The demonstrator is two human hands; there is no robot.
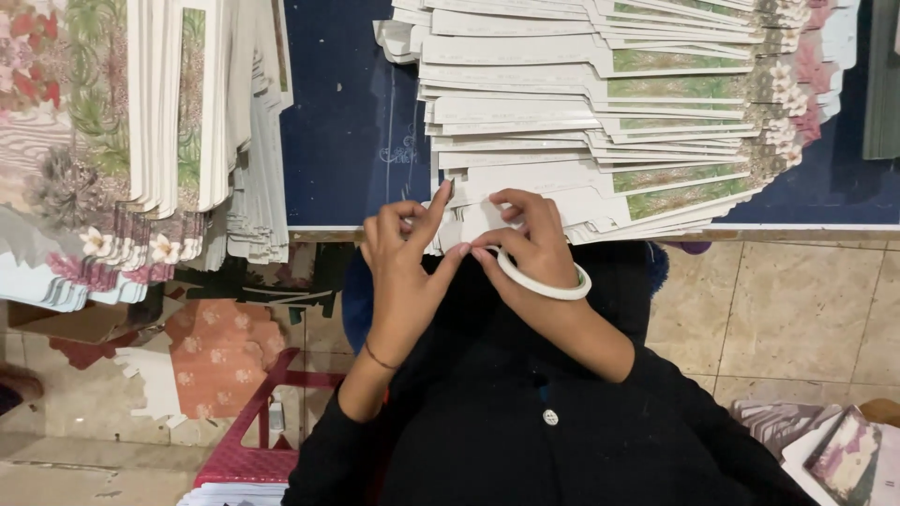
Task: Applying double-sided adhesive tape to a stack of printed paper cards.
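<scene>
Where the frame begins at the upper left, a stack of floral printed card sheets [141, 122] hangs over the edge of the dark blue counter [347, 122], with a red plastic stool [253, 440] below it at the lower left. At the centre, the left hand [405, 272] is raised with fingers loosely spread, grasping nothing, its fingertips touching the near edge of the fanned stack of white die-cut cards [600, 112]. Just beside it, the right hand [530, 248], with a white bangle [544, 281] at the wrist, pinches the lowest card's edge. That stack fills the upper right, above the tiled floor [769, 309]
</scene>
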